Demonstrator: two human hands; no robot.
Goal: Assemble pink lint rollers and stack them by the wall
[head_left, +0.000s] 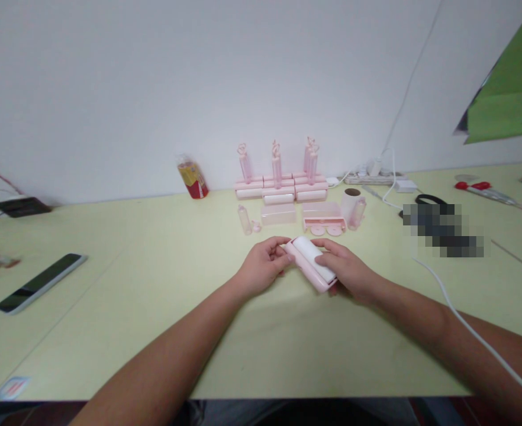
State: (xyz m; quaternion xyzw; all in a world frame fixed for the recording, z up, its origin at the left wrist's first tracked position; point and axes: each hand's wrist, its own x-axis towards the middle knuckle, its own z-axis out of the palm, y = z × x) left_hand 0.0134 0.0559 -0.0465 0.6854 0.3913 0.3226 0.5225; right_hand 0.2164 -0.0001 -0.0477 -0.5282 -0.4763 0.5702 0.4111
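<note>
Both of my hands hold a pink lint-roller case (pixel 311 269) with a white roll in it, low over the pale green table (pixel 154 307). My left hand (pixel 263 266) grips its near left end with curled fingers. My right hand (pixel 350 269) wraps the right side, fingers closed over the roll. Behind them lie loose parts: a clear pink handle (pixel 244 219), a translucent cover (pixel 279 214), a pink tray with two round caps (pixel 325 225) and a paper roll (pixel 351 204).
Assembled pink rollers (pixel 279 180) stand in a row by the wall. A red can (pixel 192 176) lies tilted at their left. A phone (pixel 41 282) lies far left. A white cable (pixel 465 322), scissors (pixel 487 190) and a power strip (pixel 376 176) are on the right.
</note>
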